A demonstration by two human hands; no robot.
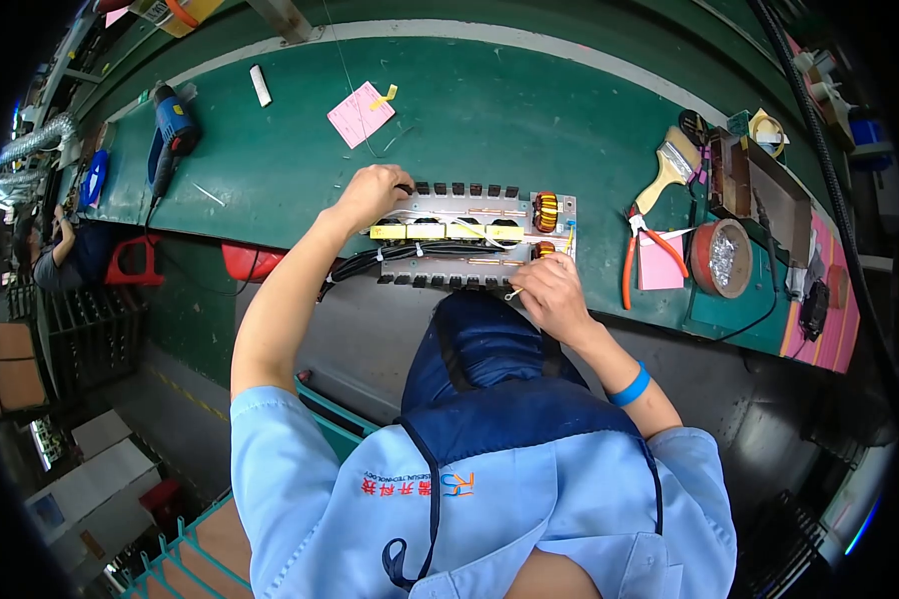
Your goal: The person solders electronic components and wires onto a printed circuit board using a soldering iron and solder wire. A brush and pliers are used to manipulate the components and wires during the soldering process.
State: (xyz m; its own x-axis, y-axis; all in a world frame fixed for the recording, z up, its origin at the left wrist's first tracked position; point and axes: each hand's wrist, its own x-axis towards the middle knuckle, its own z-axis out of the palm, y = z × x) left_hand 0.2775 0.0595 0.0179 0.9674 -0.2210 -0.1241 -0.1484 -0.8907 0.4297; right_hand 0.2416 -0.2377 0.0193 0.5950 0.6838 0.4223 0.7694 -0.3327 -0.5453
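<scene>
In front of me, a circuit board [402,268] reaches over the bench's near edge. Rows of black components line its long sides, with yellow-wrapped blocks along the middle. Two copper-wound ring coils sit at its right end, the larger coil [546,213] farther from me. My left hand [373,197] has its fingers curled onto the board's far left corner, at a black component. Closed beside the near right corner, my right hand [551,292] has a thin pale wire-like piece [512,295] sticking out from its fingers. A black cable bundle [355,265] leaves the board's left side.
Right of the board lie orange-handled pliers [637,235], a brush [669,170], pink paper [661,265] and a round tub [721,258]. A heat gun [174,130] rests at far left; a pink note [361,115] lies behind the board. Another person [65,250] is at far left.
</scene>
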